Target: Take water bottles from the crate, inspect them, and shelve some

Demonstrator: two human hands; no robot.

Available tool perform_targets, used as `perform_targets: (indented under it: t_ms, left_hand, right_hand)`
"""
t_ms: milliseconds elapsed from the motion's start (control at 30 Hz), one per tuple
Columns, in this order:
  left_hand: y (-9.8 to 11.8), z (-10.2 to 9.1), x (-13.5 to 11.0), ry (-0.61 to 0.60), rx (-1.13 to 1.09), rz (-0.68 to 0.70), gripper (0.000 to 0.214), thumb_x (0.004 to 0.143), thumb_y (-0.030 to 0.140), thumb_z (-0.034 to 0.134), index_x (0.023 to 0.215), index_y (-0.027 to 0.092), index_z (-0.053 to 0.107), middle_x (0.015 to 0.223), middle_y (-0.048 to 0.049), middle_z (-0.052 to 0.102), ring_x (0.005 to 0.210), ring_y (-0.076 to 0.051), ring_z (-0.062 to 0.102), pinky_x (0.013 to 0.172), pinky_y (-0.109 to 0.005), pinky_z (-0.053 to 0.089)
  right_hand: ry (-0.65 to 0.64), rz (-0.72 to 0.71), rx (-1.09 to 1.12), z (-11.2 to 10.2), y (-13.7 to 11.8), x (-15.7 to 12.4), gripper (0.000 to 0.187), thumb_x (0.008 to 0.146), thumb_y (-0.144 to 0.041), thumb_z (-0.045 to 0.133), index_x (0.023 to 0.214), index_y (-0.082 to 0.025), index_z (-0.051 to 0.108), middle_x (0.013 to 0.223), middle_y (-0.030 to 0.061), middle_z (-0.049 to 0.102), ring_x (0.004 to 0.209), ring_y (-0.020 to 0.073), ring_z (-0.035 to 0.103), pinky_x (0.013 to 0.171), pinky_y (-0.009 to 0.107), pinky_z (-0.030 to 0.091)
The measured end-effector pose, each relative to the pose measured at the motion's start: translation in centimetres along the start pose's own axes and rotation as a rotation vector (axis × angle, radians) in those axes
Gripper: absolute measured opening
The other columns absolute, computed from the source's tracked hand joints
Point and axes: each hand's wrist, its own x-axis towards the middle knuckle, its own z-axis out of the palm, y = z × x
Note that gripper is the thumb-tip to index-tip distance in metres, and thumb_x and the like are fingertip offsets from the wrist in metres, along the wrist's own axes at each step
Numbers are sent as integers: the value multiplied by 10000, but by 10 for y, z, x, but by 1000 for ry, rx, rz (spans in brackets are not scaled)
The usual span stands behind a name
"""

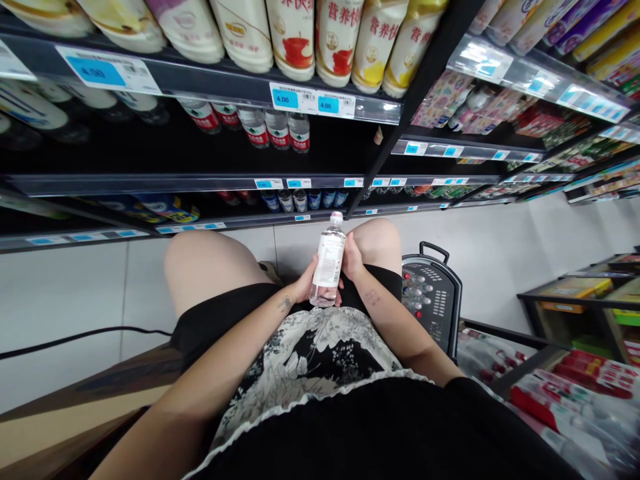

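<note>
Both arms reach forward and bend in, so the left hand [303, 285] and the right hand [353, 257] meet over the lap, between the knees. Together they hold one clear plastic water bottle [330, 260] with a white label, tipped a little, cap end toward the shelves. The left fingers hug its left side and the right thumb side touches its right side; I cannot tell how the rest of the right fingers bend behind it. In front, five red-label water bottles [278, 130] stand back from the front edge of a black shelf [225, 162]. Eight milky drink bottles [293, 40] line the shelf above, along its front edge. Six small cans [300, 201] sit near the low shelf's right end. To the right, a dark basket [455, 283] holds some bottles, too small to count.
</note>
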Motion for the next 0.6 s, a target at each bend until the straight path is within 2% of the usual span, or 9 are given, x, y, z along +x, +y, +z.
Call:
perform_targets:
  t_ms: [133,333,600]
  left_hand:
    - [0,0,0,-3,8,-5,1127,732,998,189,1067,44,686,867,-264,772,775,-359,757,724,-430,572]
    - [0,0,0,6,11,-9,1123,722,1004,199,1059,55,697,811,-232,771,774,-356,759,707,-409,574]
    - [3,3,0,-3,35,-2,1145,724,1002,177,1073,42,693,825,-246,770,779,-355,756,709,-404,569]
  right_hand:
    - [18,17,-6,1,-1,-2,796,808,-913,387,1054,-204,649,785,33,722,789,244,706,710,347,582]
    - [21,39,-17,1,-1,-3,802,819,-908,382,1047,-193,666,771,36,723,800,245,711,704,342,589]
    - [35,38,-28,0,0,0,785,845,-883,380,1029,-183,683,747,38,717,772,238,706,675,340,593]
